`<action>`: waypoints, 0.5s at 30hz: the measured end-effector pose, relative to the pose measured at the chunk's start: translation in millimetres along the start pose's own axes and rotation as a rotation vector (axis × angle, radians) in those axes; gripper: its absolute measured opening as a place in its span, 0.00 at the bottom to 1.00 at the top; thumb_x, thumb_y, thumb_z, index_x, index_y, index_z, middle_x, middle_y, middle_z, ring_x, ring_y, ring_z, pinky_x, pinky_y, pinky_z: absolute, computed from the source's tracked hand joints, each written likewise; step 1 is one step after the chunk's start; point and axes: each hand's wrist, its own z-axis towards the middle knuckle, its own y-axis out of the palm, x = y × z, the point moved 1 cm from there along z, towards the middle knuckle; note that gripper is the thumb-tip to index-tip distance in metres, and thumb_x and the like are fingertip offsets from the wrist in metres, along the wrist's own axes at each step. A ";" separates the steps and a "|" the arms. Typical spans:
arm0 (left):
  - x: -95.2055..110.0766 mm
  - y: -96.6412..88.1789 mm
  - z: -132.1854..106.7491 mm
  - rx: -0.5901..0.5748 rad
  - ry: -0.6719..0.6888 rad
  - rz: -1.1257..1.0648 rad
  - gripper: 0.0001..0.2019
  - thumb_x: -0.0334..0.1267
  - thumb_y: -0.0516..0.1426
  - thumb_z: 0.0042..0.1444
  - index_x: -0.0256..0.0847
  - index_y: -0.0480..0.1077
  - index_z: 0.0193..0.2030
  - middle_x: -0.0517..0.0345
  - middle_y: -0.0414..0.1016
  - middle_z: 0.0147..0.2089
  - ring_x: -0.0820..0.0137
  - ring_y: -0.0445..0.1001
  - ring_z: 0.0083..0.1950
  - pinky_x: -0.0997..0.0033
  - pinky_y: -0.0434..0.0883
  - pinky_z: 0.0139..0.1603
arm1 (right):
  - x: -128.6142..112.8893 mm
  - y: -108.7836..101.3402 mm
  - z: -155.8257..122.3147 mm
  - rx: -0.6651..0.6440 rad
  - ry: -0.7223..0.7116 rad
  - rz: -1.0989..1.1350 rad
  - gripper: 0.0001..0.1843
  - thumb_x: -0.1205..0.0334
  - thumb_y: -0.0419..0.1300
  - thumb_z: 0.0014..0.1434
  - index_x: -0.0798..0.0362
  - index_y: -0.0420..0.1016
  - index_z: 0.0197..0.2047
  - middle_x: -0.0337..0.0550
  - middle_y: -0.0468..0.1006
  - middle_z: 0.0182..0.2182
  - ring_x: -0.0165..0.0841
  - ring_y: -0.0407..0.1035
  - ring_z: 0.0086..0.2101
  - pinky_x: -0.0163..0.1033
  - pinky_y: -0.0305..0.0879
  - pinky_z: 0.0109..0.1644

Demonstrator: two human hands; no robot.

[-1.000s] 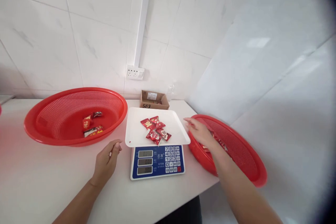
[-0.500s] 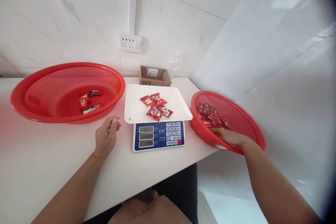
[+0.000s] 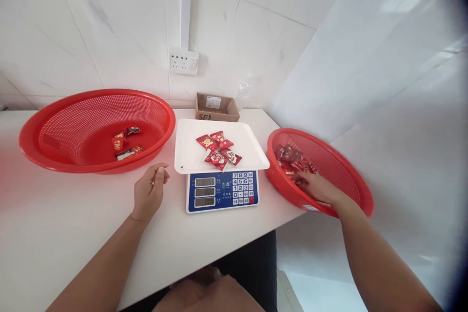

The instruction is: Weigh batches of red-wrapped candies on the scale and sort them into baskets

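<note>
My left hand [image 3: 149, 192] rests on the white table with its fingers curled in and thumb laid over them; nothing shows in it. It lies left of a blue and white digital scale [image 3: 223, 207]. Several small red wrapped candy packets [image 3: 216, 160] lie together on the scale's white tray [image 3: 186, 141]. My right hand [image 3: 316, 189] reaches over the near rim of the right red basket [image 3: 338, 170]. Its bent fingers are down among red packets [image 3: 288, 152]; whatever the fingertips grip is hidden.
A larger red mesh basket [image 3: 73, 129] on the left holds a few packets [image 3: 127, 152]. Behind the scale stands a small open cardboard box [image 3: 217, 107], with clear plastic [image 3: 244, 91] beside it. A wall socket [image 3: 184, 62] is above. The table's front edge runs diagonally before me.
My right hand has lifted slightly within the right basket and its fingers have bent more. My left hand keeps its place, and the packets on the tray are the same.
</note>
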 end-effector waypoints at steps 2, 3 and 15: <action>-0.2 0.0 0.7 0.003 0.005 0.006 0.15 0.45 0.47 0.59 0.39 0.70 0.40 0.61 0.71 0.27 0.74 0.71 0.28 0.75 0.70 0.32 | -13.7 -5.0 -8.7 0.142 0.022 -0.013 0.22 0.57 0.48 0.58 0.51 0.73 0.51 0.48 0.76 0.50 0.43 0.72 0.46 0.44 0.69 0.46; -0.5 -0.1 0.9 0.006 0.010 0.012 0.15 0.45 0.47 0.60 0.39 0.70 0.40 0.61 0.71 0.27 0.74 0.71 0.28 0.75 0.70 0.32 | -21.8 -6.0 -14.2 0.198 0.019 0.006 0.23 0.54 0.48 0.59 0.51 0.70 0.55 0.47 0.73 0.53 0.44 0.70 0.49 0.45 0.68 0.48; 30.4 -35.8 17.4 0.305 0.590 0.403 0.08 0.37 0.51 0.59 0.41 0.69 0.43 0.51 0.77 0.39 0.66 0.74 0.44 0.65 0.69 0.50 | -53.2 39.4 -15.0 0.221 -0.094 -0.031 0.30 0.50 0.38 0.64 0.47 0.53 0.67 0.47 0.69 0.57 0.46 0.68 0.53 0.50 0.67 0.50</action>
